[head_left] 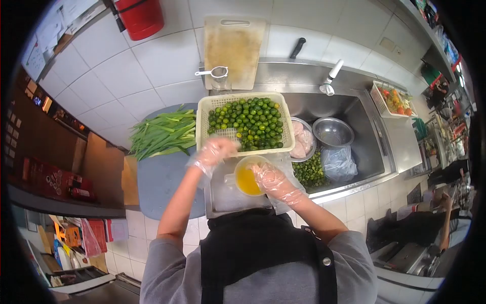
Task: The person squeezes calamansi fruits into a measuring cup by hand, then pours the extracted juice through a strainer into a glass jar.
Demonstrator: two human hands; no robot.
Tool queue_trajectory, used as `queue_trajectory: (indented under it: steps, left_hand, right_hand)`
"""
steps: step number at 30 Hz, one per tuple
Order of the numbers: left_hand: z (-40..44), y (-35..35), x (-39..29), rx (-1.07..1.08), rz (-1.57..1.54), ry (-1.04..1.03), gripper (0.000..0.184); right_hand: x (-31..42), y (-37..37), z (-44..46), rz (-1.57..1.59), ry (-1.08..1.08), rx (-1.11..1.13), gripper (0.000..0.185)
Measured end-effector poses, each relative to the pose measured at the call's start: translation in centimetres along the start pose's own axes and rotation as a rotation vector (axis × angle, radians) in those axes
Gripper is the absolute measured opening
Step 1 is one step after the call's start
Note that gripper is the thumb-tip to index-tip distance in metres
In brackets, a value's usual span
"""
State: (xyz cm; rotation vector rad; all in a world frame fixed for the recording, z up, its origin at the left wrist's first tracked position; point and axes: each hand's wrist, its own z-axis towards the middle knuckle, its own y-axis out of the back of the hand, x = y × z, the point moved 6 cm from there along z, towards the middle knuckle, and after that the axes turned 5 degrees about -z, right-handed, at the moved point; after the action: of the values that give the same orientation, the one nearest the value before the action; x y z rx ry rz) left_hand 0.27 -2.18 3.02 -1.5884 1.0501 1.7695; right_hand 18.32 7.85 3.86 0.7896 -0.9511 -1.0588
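Note:
Both hands wear clear plastic gloves. My left hand (216, 150) is blurred by motion at the near left edge of a cream plastic basket (203, 119). Its fingers look curled, but what they hold, if anything, is not clear. Small green limes (253, 119) fill much of the basket, a few showing yellow. My right hand (272, 181) is over the right side of a clear container (229, 179) of yellow juice (247, 180), fingers bent together. Whatever is in them is hidden. Squeezed green lime halves (310, 171) lie in the sink, to the right of that hand.
Long green leaves (164, 133) lie on a grey round-edged board (167, 187) at left. A metal bowl of pale raw meat (302, 139), another metal bowl (332, 133) and a plastic bag (339, 163) are in the sink (372, 152). A strainer (218, 72) stands behind the basket.

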Motion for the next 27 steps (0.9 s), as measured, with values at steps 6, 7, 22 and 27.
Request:
queue_trajectory:
  steps: [6,7,22,27]
  left_hand:
    - [9.4,5.0,8.9,-0.423,0.752,0.042,0.020]
    - [10.4,5.0,11.0,-0.397,0.748,0.031,0.020]
    - [10.1,1.8,7.4,-0.135,0.872,-0.109,0.020]
    - [4.2,-2.9,-2.6,-0.149,-0.278,-0.179,0.028]
  right_hand:
    - [0.5,-1.2,0.9,0.078,-0.214,0.062,0.014]
    - [0.6,-1.1,0.8,0.070,-0.241,0.057,0.014]
    - [-8.2,12.8,-5.9,-0.259,-0.701,-0.073,0.027]
    - [-9.0,12.1,-7.5,-0.433,-0.768,-0.024,0.035]
